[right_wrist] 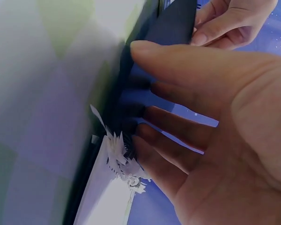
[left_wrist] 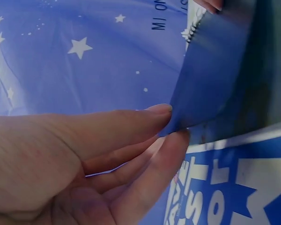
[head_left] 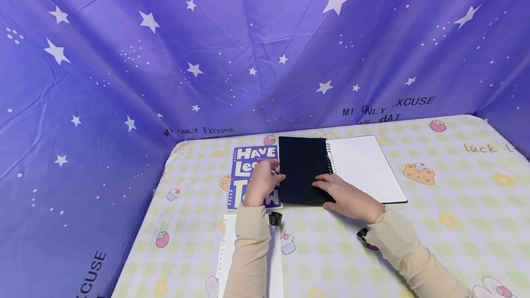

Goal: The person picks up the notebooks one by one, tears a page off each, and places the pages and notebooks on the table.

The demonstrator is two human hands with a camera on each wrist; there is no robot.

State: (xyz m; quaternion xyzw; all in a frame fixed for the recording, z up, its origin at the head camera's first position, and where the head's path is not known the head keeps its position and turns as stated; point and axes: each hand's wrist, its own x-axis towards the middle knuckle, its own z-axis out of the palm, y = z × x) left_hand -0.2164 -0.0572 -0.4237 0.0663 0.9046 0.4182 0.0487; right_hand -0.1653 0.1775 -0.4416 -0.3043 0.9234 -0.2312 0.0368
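A ring-bound notebook lies spread on the table, its black cover on the left and a white lined page on the right. My left hand pinches the cover's left edge between thumb and fingers; up close, the cover looks slightly lifted and bent. With fingers extended, my right hand touches the cover near the binding and its lower edge. Shredded paper bits cling to the rings in the right wrist view. Under my left hand is a blue printed cover with large white lettering.
A white lined sheet with a punched, ragged left edge lies nearer me, partly hidden by my left forearm. The checked tablecloth covers the table. A purple starry curtain hangs behind and at the left.
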